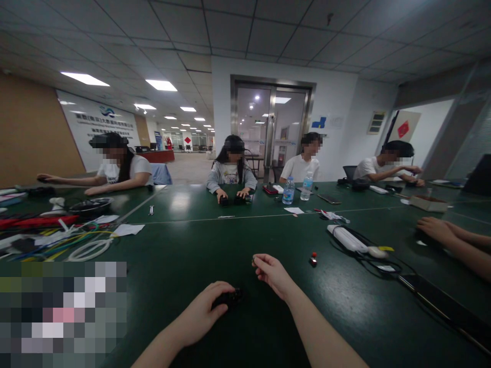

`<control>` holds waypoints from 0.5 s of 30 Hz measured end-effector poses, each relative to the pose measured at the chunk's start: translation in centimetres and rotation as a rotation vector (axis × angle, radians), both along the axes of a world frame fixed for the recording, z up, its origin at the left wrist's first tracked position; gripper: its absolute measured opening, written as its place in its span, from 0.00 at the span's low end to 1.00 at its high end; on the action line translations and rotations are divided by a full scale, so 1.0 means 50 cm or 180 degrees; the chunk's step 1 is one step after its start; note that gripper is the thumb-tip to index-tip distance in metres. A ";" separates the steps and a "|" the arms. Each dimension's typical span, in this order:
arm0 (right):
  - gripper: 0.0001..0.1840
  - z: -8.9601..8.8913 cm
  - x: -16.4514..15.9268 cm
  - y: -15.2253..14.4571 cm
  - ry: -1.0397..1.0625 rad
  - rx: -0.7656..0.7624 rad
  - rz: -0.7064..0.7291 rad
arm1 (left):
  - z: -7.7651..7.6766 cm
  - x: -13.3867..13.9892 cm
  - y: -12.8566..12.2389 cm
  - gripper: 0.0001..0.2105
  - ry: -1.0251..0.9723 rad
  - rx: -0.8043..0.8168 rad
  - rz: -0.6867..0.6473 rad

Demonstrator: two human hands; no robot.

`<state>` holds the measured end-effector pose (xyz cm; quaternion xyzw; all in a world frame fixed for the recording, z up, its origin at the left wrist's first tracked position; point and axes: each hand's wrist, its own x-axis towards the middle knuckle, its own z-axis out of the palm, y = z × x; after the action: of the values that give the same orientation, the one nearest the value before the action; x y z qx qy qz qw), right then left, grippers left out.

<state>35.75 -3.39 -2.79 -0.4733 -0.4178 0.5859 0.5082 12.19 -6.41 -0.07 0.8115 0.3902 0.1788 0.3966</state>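
Note:
My left hand (pixel 205 309) is closed around a small black object (pixel 232 297), dark and rounded, resting on or just above the green table (pixel 184 260); its kind I cannot make out. To the right and a little farther off, my right hand (pixel 271 272) pinches something tiny between thumb and fingertips, too small to name. The two hands are apart. A small red and silver item (pixel 313 259) lies on the table to the right of my right hand.
Cables (pixel 88 248) and tools pile up at the left. A white power strip (pixel 347 239) with black cord lies right, near a long dark flat object (pixel 441 306). Two water bottles (pixel 288 191) stand at the far side. Several people sit around; another person's hands (pixel 437 230) rest at the right.

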 end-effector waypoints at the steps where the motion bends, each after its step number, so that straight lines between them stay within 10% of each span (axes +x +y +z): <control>1: 0.17 0.002 0.000 -0.001 -0.0011 -0.0009 0.0002 | 0.000 0.000 0.000 0.17 -0.0002 0.0000 0.0001; 15: 0.14 0.018 -0.007 -0.008 0.0080 -0.0117 -0.0086 | -0.006 0.000 0.002 0.17 0.0005 0.0059 0.0028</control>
<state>35.42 -3.77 -1.91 -0.4808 -0.3941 0.5924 0.5125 12.18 -6.31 -0.36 0.8135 0.3924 0.1835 0.3880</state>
